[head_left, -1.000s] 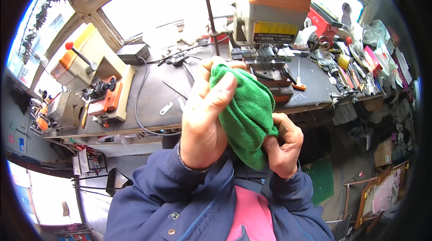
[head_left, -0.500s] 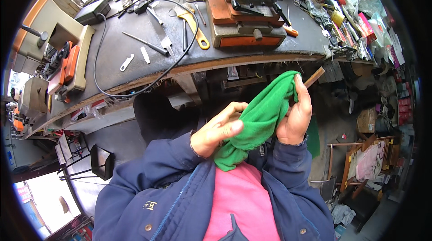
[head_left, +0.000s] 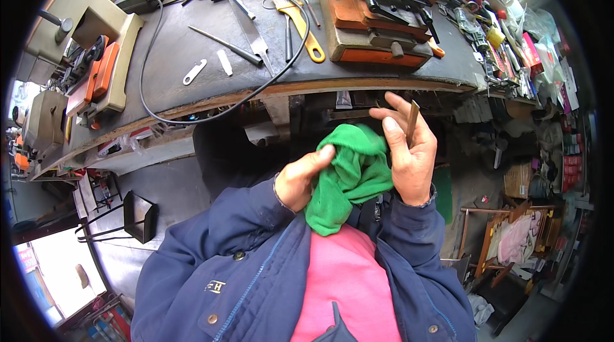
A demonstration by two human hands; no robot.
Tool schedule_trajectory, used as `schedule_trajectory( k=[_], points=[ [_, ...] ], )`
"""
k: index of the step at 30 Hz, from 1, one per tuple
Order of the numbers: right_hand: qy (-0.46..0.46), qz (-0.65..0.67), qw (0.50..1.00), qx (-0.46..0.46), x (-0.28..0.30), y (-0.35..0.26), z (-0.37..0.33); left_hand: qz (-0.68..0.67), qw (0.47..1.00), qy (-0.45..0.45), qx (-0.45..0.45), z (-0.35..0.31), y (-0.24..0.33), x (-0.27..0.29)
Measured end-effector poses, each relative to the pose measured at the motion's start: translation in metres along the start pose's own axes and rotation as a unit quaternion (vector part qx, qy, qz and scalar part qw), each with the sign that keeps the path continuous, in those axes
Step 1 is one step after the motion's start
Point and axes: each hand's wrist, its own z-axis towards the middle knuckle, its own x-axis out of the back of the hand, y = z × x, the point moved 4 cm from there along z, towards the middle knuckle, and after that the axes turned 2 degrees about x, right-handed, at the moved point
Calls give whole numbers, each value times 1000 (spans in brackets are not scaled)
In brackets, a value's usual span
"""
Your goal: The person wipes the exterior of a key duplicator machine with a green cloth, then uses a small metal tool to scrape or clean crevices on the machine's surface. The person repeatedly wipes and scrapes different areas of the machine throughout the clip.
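Observation:
My left hand (head_left: 299,179) is closed on a bunched green cloth (head_left: 350,176), thumb pressed on top, in front of my chest. My right hand (head_left: 412,160) is raised just right of the cloth, its thumb and forefinger spread apart. A narrow, flat brown strip (head_left: 412,121) is held among its fingers and points upward; whether it is wood or metal I cannot tell. The right palm's edge is close to the cloth; whether they touch is unclear.
Ahead runs a dark workbench (head_left: 173,70) with an orange-and-beige key-cutting machine (head_left: 377,35), a yellow-handled scraper (head_left: 306,32), a file (head_left: 252,38) and a looping black cable (head_left: 142,64). Another machine (head_left: 102,67) stands left. Cluttered small items (head_left: 505,54) fill the right end. A wooden-framed chair (head_left: 518,236) stands lower right.
The cloth, earlier stretched between both hands, is now bunched by my left hand. My right hand has left its upper end, and the strip has swung more upright.

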Motion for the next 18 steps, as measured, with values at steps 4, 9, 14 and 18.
schedule_trajectory(
  k=[4,9,14,18],
  points=[
    [29,-28,998,-54,15,20,-8,-62,996,43,-49,4,4,12],
    [-30,-29,991,-126,21,33,-26,-8,993,46,-105,4,8,10],
    [-88,94,984,-125,-7,32,-44,108,989,96,-44,3,5,5],
    [-65,-41,990,-119,-8,42,-45,142,986,67,-61,4,4,2]
  ],
)
